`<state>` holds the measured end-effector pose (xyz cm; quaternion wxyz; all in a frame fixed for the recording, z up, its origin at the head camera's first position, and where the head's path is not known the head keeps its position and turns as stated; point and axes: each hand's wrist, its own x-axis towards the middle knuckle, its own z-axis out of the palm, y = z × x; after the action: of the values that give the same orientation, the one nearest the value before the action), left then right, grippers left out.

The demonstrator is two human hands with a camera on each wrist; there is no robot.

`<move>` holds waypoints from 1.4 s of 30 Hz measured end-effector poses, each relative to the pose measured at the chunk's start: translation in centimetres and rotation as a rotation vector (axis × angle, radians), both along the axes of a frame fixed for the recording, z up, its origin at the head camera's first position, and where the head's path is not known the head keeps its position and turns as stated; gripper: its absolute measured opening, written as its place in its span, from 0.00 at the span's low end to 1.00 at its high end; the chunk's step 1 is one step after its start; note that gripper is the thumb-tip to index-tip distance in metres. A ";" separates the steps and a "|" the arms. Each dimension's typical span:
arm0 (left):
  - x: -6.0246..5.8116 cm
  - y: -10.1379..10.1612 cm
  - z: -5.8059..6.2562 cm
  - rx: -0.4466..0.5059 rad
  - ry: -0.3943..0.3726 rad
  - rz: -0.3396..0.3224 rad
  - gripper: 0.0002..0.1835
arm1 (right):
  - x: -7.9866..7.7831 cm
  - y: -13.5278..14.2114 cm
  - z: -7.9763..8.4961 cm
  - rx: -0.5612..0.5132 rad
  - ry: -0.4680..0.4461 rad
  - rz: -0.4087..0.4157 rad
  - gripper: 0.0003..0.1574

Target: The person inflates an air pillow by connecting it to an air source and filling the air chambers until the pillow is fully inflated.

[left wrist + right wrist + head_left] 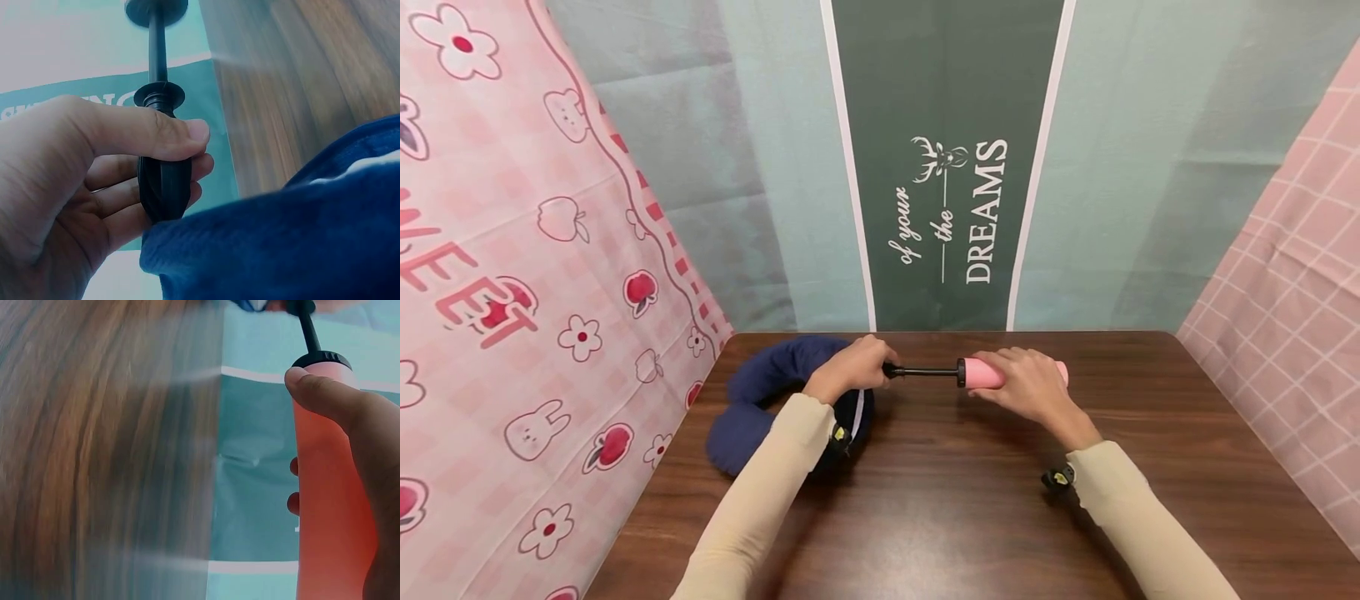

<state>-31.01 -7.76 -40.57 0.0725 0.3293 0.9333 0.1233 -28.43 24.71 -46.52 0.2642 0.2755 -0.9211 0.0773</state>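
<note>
A hand pump has a pink barrel [981,374] and a thin black rod [928,372] drawn out of its black cap. My right hand [1028,385] grips the barrel, the thumb lying near the cap in the right wrist view. At the rod's other end, my left hand [854,367] holds the black handle [175,184] between thumb and fingers. A navy U-shaped neck pillow [741,433] lies on the table under my left hand and forearm. In the left wrist view, the pillow's blue fabric [281,244] hides the handle's lower tip; whether they touch I cannot tell.
The brown wooden table [955,508] ends at a green cloth backdrop [947,308] behind the pump. A pink printed cloth [580,275] hangs along the left side, and a pink checked cloth [1292,275] along the right.
</note>
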 end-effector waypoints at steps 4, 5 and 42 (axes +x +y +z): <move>0.0 -0.6 0.0 0.017 -0.004 0.012 0.20 | 0.1 0.4 0.2 -0.015 -0.011 -0.004 0.42; 0.1 -0.5 0.0 0.019 -0.002 0.005 0.19 | 0.2 0.2 0.3 -0.015 -0.015 -0.001 0.42; 0.2 0.9 0.1 0.020 0.037 -0.045 0.20 | 0.5 -1.0 0.6 0.005 -0.037 0.008 0.42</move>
<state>-30.77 -6.91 -40.44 0.0548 0.3531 0.9256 0.1250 -27.93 23.70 -45.91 0.2461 0.2785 -0.9248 0.0811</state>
